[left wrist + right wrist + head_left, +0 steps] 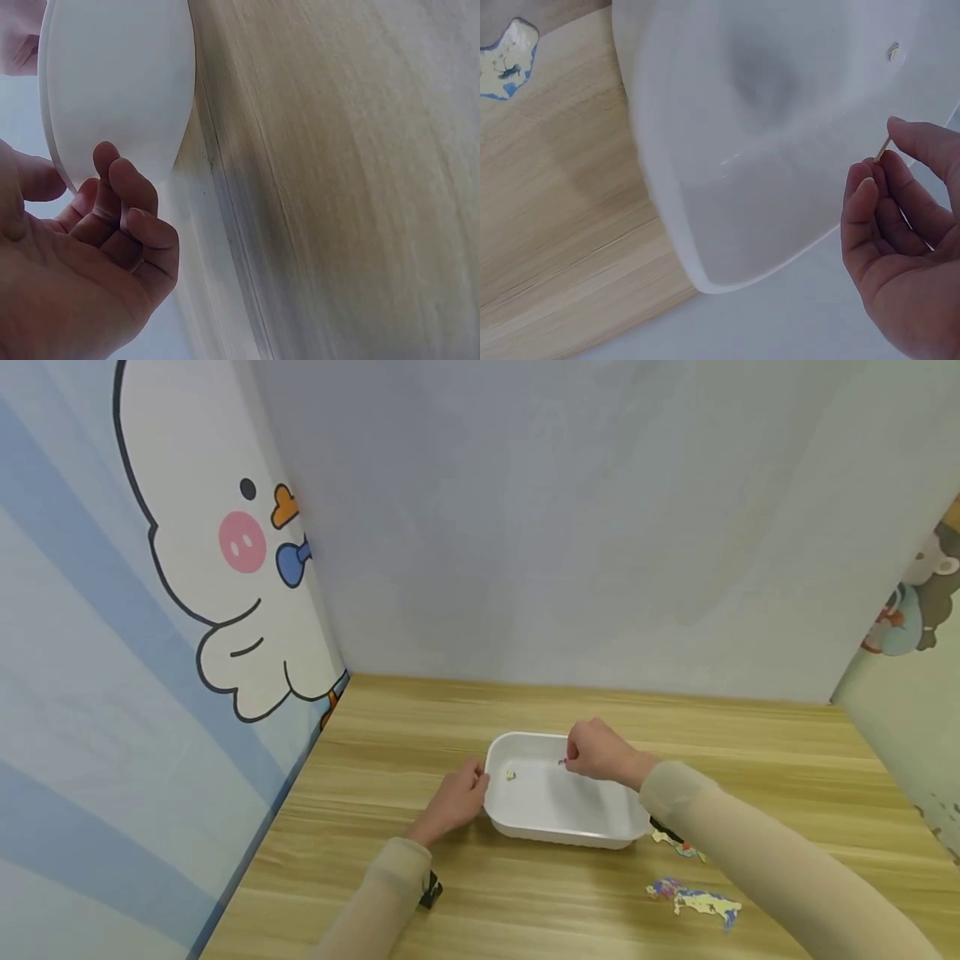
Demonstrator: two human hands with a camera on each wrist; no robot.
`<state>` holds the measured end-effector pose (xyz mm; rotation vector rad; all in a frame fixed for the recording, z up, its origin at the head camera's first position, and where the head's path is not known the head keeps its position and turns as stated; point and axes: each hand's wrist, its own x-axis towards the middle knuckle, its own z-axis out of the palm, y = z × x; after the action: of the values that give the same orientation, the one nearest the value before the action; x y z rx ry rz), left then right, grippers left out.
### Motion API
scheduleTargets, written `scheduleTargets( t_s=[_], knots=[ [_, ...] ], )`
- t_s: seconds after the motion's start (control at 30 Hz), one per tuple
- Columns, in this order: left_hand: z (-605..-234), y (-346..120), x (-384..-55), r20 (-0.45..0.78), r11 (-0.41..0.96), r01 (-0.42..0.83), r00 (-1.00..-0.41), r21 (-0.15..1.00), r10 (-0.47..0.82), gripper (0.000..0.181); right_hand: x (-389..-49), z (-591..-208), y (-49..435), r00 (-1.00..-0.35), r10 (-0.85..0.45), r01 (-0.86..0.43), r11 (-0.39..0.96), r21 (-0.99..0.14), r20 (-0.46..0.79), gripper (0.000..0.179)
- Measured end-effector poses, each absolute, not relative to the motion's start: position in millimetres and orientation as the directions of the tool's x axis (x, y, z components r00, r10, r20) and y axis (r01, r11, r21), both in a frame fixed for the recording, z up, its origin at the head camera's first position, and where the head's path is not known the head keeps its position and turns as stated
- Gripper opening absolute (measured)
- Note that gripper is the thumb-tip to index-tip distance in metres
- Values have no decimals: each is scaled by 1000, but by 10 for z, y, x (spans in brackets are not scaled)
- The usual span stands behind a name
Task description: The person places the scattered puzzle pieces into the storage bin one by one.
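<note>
A white plastic tray (555, 806) stands on the wooden table. My left hand (456, 800) grips its left rim between thumb and fingers; in the left wrist view the fingers (131, 180) curl against the outside wall. Over the tray's far side, my right hand (603, 752) pinches a small flat piece (562, 762) with some purple on it. The right wrist view shows this piece (883, 148) edge-on as a thin pale strip between thumb and fingers. Inside the tray, towards its left end, lies another small cream piece (511, 775).
On the table (375, 752), right of the tray, lies an irregular flat piece (701, 902) in cream, blue and purple. A cream and red one (678, 846) lies partly hidden beneath my right forearm. A grey-white backdrop (570, 527) rises behind the table.
</note>
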<state>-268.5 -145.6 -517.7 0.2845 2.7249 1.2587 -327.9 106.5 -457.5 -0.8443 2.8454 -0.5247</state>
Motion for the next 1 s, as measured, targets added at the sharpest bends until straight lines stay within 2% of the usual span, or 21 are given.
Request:
scheduleTargets(
  t_s=[0.27,0.53,0.73,1.0],
  knots=[
    [-5170,-1463,-2680,-21,638,130,-974,759,224,11,-3296,-4637,871,-832,-546,-491,807,-329,-97,17],
    [-5152,-1452,-2692,-10,647,149,-972,747,235,10,-3290,-4613,738,-824,-560,-511,800,-315,-85,18],
    [-5137,-1457,-2695,-11,649,147,-973,746,232,10,-3320,-4648,651,-817,-572,-540,801,-258,-67,20],
    [-5131,-1459,-2695,-33,640,128,-971,758,235,10,-3339,-4703,544,-820,-561,-514,809,-283,-112,22]
  ],
)
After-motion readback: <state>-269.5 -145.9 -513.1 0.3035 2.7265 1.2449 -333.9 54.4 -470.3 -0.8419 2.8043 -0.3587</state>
